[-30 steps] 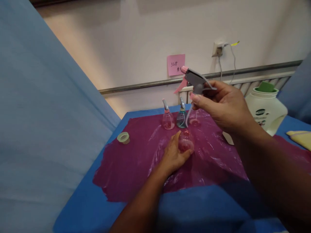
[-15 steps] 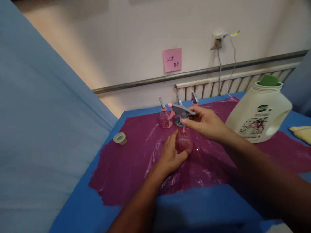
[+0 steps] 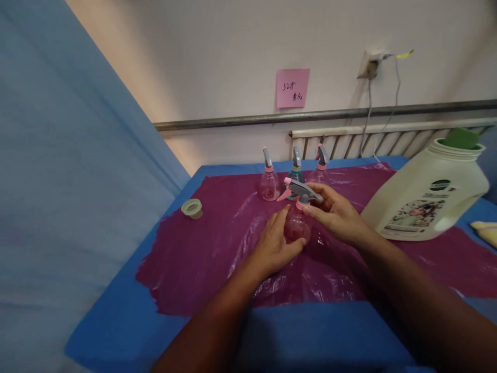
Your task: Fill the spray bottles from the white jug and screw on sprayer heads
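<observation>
A clear pink spray bottle (image 3: 296, 228) stands on the purple plastic sheet (image 3: 202, 264). My left hand (image 3: 276, 242) wraps round the left and front of its body. Its grey-and-pink spray head (image 3: 303, 191) rests at the bottle's neck, pinched at the collar by my right hand (image 3: 336, 211). Behind stand a pink spray bottle (image 3: 269, 184), a teal one (image 3: 296, 172), partly hidden by the spray head, and another pink-necked one (image 3: 321, 173).
To the right a large cream jug (image 3: 423, 197) with a green part in its mouth leans. A small pale green cup (image 3: 192, 208) sits at the left. Blue curtain (image 3: 77, 181) hangs at the left; a yellow cloth (image 3: 485, 232) lies far right.
My right hand has lowered the spray head onto the bottle's neck, and the tube once visible above the opening is now inside. The camera view has shifted and tilted.
</observation>
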`<state>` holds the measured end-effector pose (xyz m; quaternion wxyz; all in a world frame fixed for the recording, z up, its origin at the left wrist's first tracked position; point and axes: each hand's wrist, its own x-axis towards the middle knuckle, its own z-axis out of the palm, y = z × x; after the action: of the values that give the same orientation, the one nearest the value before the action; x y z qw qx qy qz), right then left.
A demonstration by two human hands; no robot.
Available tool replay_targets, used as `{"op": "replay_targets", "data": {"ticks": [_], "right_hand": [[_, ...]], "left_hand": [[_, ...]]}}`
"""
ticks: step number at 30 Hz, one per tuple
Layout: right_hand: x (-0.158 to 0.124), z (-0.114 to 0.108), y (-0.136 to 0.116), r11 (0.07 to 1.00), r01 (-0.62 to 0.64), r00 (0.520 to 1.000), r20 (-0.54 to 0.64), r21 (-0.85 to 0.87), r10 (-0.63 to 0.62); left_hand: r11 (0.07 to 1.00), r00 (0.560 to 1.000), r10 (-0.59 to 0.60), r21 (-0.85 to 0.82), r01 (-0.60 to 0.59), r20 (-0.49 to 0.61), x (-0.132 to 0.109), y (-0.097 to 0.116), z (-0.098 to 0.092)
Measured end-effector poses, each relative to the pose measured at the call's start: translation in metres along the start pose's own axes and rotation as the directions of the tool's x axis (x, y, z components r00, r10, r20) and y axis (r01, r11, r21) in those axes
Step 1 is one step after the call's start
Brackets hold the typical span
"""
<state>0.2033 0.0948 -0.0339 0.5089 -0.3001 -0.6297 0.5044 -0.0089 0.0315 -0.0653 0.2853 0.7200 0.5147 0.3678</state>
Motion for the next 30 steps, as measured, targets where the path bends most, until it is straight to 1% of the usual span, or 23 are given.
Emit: {"op": "replay_targets", "data": {"ticks": [2, 6, 9, 12, 14, 17, 20, 22, 26, 28, 30], "right_hand": [[0.0, 0.0, 0.0, 1.0, 0.006, 1.0, 0.009, -0.011, -0.006], [-0.002, -0.002, -0.004, 0.999, -0.002, 0.998, 0.07, -0.042, 0.005], [-0.003, -0.004, -0.006, 0.994, 0.011, 0.993, 0.116, -0.107, 0.002], [-0.004, -0.005, -0.006, 0.983, 0.042, 0.993, 0.119, -0.178, -0.021], [-0.006, -0.005, -0.006, 0.971, 0.065, 0.995, 0.091, -0.23, -0.045], [-0.009, -0.001, -0.003, 0.957, 0.077, 0.997, 0.012, -0.279, -0.077], [-0.01, 0.005, 0.001, 0.971, 0.062, 0.995, -0.056, -0.231, -0.077], [-0.009, 0.008, 0.004, 0.981, 0.045, 0.995, -0.083, -0.191, -0.062], [-0.008, 0.013, 0.004, 0.984, 0.022, 0.991, -0.124, -0.175, -0.045], [-0.008, 0.015, 0.002, 0.986, 0.019, 0.989, -0.141, -0.166, -0.043], [-0.008, 0.017, 0.001, 0.988, 0.014, 0.988, -0.152, -0.151, -0.037]], "left_hand": [[1.0, 1.0, -0.001, 0.01, 0.001, 0.001, 0.0, 0.0, 0.0], [0.999, 0.999, 0.029, 0.016, -0.03, 0.013, 0.001, 0.002, -0.001], [0.999, 0.999, 0.046, 0.004, -0.046, 0.007, 0.0, 0.006, -0.002], [0.999, 0.999, 0.053, 0.006, -0.053, 0.003, 0.0, 0.009, -0.003], [0.999, 0.999, 0.047, 0.016, -0.047, 0.005, 0.0, 0.01, -0.003], [1.0, 1.0, 0.018, 0.018, -0.018, -0.008, -0.001, 0.01, -0.001], [1.0, 1.0, -0.003, 0.02, 0.003, -0.025, -0.001, 0.009, 0.001], [1.0, 0.999, -0.004, 0.022, 0.005, -0.039, -0.001, 0.01, 0.002], [1.0, 0.998, -0.004, 0.017, 0.005, -0.062, -0.002, 0.012, 0.003], [1.0, 0.996, 0.028, 0.014, -0.027, -0.079, -0.002, 0.012, 0.004], [0.994, 0.99, 0.105, 0.006, -0.105, -0.089, -0.003, 0.011, 0.004]]}}
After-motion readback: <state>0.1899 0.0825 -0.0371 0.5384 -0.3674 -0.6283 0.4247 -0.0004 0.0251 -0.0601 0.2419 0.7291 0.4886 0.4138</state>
